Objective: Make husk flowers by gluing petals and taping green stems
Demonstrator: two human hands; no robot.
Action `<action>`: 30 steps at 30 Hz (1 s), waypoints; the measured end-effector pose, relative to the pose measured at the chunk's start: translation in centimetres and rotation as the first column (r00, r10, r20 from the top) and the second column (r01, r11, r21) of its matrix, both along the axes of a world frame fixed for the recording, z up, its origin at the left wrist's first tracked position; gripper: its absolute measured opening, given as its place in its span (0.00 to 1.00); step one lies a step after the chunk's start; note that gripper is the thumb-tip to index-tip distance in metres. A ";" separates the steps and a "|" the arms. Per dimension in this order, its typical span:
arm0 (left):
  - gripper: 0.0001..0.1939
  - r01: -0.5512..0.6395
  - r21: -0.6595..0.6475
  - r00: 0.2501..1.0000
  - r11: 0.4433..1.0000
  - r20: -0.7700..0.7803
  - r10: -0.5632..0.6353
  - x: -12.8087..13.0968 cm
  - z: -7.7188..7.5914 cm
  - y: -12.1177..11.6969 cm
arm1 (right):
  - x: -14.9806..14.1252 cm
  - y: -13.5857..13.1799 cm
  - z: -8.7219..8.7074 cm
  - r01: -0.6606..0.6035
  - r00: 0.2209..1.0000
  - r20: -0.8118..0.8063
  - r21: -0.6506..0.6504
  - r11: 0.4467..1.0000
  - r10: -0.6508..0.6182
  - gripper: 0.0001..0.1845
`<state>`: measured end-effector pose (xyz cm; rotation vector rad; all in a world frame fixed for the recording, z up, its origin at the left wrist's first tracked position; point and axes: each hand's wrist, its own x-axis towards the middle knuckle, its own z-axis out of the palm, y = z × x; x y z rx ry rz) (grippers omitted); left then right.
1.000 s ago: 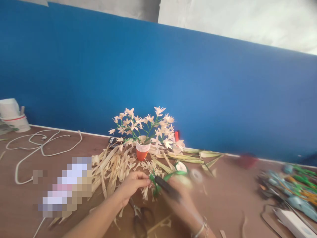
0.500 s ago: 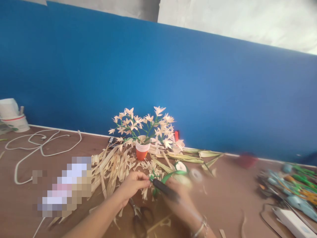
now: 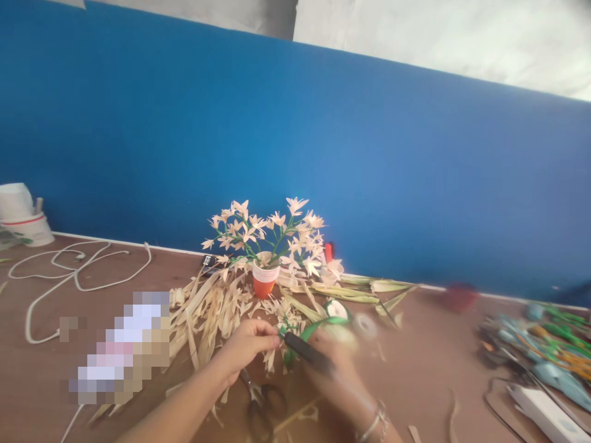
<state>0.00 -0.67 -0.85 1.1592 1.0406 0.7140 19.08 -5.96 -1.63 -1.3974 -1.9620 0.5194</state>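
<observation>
The left hand [image 3: 253, 346] has a small green piece [image 3: 282, 331] pinched above the desk [image 3: 406, 375], in front of that cup [image 3: 265, 284] of pale flowers [image 3: 249, 232]. The right hand [image 3: 336, 369] has its grip wrapped round a black-handled tool [image 3: 305, 351], tip right by the green; scissors [image 3: 257, 395] lie below.

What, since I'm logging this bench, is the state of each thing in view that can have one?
Left hand, fingers pinching a small green piece
Right hand, closed around a black handle
Orange-and-white cup, upright
Pale flowers, petals spread
Scissors, lying down, open or shut unclear
White cable, loosely looped
Husk strips, heaped loosely
</observation>
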 end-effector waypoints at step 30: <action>0.08 -0.001 0.009 1.000 1.000 0.003 0.001 -0.1 -0.2 0.1 | 0.1 0.2 -0.2 -0.011 1.000 -0.001 -0.015 1.000 0.011 0.07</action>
